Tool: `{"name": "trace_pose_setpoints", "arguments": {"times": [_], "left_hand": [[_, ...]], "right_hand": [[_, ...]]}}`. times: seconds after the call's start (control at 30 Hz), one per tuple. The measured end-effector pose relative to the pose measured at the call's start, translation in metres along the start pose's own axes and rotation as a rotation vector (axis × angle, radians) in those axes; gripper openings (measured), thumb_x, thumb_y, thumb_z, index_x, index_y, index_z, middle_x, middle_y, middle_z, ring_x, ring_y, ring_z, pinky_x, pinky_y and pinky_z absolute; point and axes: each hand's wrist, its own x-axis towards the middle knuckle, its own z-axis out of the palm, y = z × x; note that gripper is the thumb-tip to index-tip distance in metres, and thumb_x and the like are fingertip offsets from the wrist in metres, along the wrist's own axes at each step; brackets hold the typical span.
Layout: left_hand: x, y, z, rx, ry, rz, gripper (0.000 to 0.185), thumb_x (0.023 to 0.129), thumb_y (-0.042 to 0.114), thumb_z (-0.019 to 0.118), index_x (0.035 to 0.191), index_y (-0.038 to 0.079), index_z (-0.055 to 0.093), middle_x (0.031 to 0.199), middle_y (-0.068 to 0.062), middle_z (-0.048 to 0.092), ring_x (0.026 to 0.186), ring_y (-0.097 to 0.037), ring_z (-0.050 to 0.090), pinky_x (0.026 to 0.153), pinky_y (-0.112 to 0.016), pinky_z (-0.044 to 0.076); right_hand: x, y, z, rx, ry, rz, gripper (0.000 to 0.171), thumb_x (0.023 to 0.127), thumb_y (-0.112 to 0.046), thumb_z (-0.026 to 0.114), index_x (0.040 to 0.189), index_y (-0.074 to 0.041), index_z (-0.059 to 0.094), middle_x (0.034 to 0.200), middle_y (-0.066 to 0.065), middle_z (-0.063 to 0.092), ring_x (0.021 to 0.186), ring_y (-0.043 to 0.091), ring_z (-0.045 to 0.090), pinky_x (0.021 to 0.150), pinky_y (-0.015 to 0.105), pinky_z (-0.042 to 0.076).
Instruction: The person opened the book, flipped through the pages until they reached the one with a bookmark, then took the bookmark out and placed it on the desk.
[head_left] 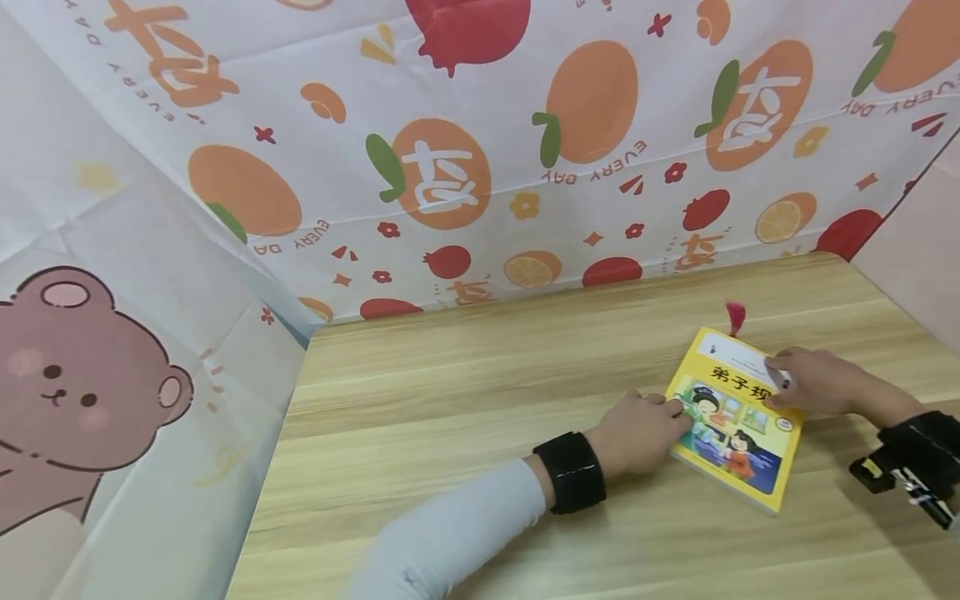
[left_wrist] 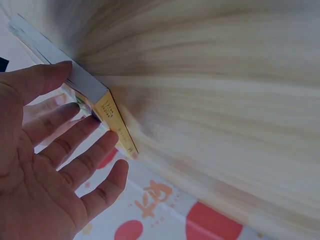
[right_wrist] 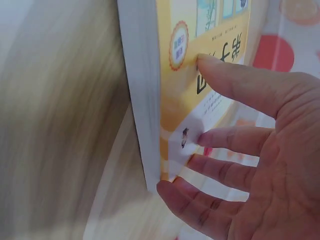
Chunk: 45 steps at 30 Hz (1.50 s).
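Book (head_left: 738, 454): on the table (head_left: 420, 433), cover up, skewed, title end away from the person. Can't tell if it sits fully flat. Cover is yellow, black title (head_left: 738, 383) under a white strip, picture of two cartoon kids below. Red tassel (head_left: 736, 317) sticks out past the book's top edge.

Left hand (head_left: 637, 429): at the book's left side, touching it. Left wrist view has the thumb on the white page edge, other fingers loosely bent and spread by the cover and yellow spine (left_wrist: 114, 122). Not clamped.

Right hand (head_left: 817, 383): at the book's upper right, touching. Right wrist view has the thumb on the cover next to the title, fingers spread over the white strip and top edge. Not clamped either. Hands are apart, book between them.

Black bands on both wrists: left band (head_left: 572, 472) is left of the book, right band (head_left: 926, 450) right of it. Pale sleeve (head_left: 457, 529) runs lower left from the book.

Beyond the book: white cloth (head_left: 502, 100) with fruit prints, hanging behind the table. Far left of the book: bear print (head_left: 82, 375) on a pale sheet.
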Motion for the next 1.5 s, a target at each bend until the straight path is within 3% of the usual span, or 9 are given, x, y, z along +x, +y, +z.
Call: {"name": "trace_pose_setpoints", "arguments": {"times": [0.17, 0.37, 0.47, 0.8, 0.93, 1.03, 1.13, 1.3, 1.5], "left_hand": [[-0.029, -0.011, 0.001, -0.027, 0.02, -0.018, 0.039, 0.102, 0.029, 0.053, 0.14, 0.028, 0.056, 0.136, 0.011, 0.057, 0.123, -0.009, 0.055, 0.095, -0.029, 0.048], [-0.058, -0.014, 0.002, -0.064, 0.033, -0.027, 0.034, 0.099, 0.024, 0.057, 0.133, 0.025, 0.063, 0.128, 0.01, 0.063, 0.111, -0.007, 0.06, 0.077, -0.022, 0.046], [-0.072, -0.016, 0.003, -0.076, 0.025, -0.038, 0.034, 0.097, 0.026, 0.061, 0.131, 0.025, 0.064, 0.124, 0.01, 0.065, 0.105, -0.007, 0.061, 0.076, -0.022, 0.044], [-0.119, -0.028, 0.008, -0.053, 0.023, -0.069, 0.04, 0.096, 0.034, 0.066, 0.134, 0.024, 0.06, 0.124, 0.004, 0.06, 0.106, -0.011, 0.056, 0.087, -0.026, 0.048], [-0.132, -0.034, 0.012, -0.073, 0.005, -0.067, 0.059, 0.088, 0.047, 0.072, 0.139, 0.024, 0.055, 0.144, -0.002, 0.049, 0.129, -0.017, 0.048, 0.104, -0.033, 0.045], [-0.139, -0.037, 0.018, -0.123, -0.006, -0.056, 0.073, 0.083, 0.057, 0.074, 0.144, 0.025, 0.049, 0.16, -0.006, 0.033, 0.146, -0.024, 0.034, 0.115, -0.04, 0.037], [-0.148, -0.04, 0.024, -0.203, -0.027, -0.052, 0.082, 0.083, 0.058, 0.074, 0.152, 0.027, 0.041, 0.165, -0.005, 0.024, 0.151, -0.027, 0.025, 0.118, -0.042, 0.032], [-0.164, -0.045, 0.036, -0.315, -0.045, -0.066, 0.088, 0.083, 0.056, 0.075, 0.157, 0.031, 0.034, 0.167, -0.007, 0.021, 0.153, -0.032, 0.02, 0.12, -0.043, 0.029], [-0.182, -0.049, 0.04, -0.418, -0.014, -0.106, 0.079, 0.084, 0.055, 0.073, 0.151, 0.027, 0.043, 0.164, -0.011, 0.027, 0.15, -0.038, 0.026, 0.117, -0.044, 0.034]], "right_hand": [[0.009, -0.031, -0.001, 0.012, 0.039, -0.067, 0.079, 0.082, -0.037, 0.08, 0.131, 0.019, 0.052, 0.124, 0.044, 0.053, 0.11, 0.062, 0.054, 0.086, 0.067, 0.048], [0.013, -0.062, 0.001, 0.017, 0.034, -0.133, 0.071, 0.085, -0.031, 0.079, 0.132, 0.017, 0.054, 0.13, 0.044, 0.051, 0.116, 0.066, 0.048, 0.093, 0.071, 0.043], [0.017, -0.078, 0.002, 0.011, 0.028, -0.158, 0.07, 0.086, -0.03, 0.078, 0.133, 0.015, 0.053, 0.134, 0.043, 0.049, 0.119, 0.065, 0.046, 0.095, 0.071, 0.042], [0.043, -0.131, -0.004, -0.017, -0.014, -0.287, 0.068, 0.087, -0.028, 0.077, 0.137, 0.011, 0.053, 0.141, 0.039, 0.046, 0.125, 0.06, 0.045, 0.099, 0.067, 0.042], [0.05, -0.151, -0.002, -0.008, -0.038, -0.31, 0.069, 0.088, -0.027, 0.077, 0.14, 0.009, 0.051, 0.144, 0.037, 0.044, 0.127, 0.059, 0.044, 0.099, 0.066, 0.043], [0.055, -0.168, -0.001, -0.008, -0.048, -0.328, 0.068, 0.088, -0.025, 0.077, 0.141, 0.009, 0.051, 0.145, 0.035, 0.044, 0.128, 0.058, 0.044, 0.1, 0.065, 0.043], [0.059, -0.185, 0.0, -0.01, -0.057, -0.349, 0.066, 0.089, -0.023, 0.076, 0.141, 0.009, 0.051, 0.146, 0.034, 0.045, 0.128, 0.056, 0.045, 0.101, 0.063, 0.043], [0.065, -0.21, 0.002, -0.009, -0.08, -0.373, 0.065, 0.09, -0.021, 0.075, 0.143, 0.007, 0.049, 0.148, 0.032, 0.044, 0.132, 0.055, 0.042, 0.104, 0.063, 0.042], [0.076, -0.235, 0.004, 0.004, -0.094, -0.402, 0.065, 0.09, -0.018, 0.075, 0.144, 0.006, 0.048, 0.15, 0.03, 0.043, 0.137, 0.054, 0.037, 0.107, 0.063, 0.039]]}}
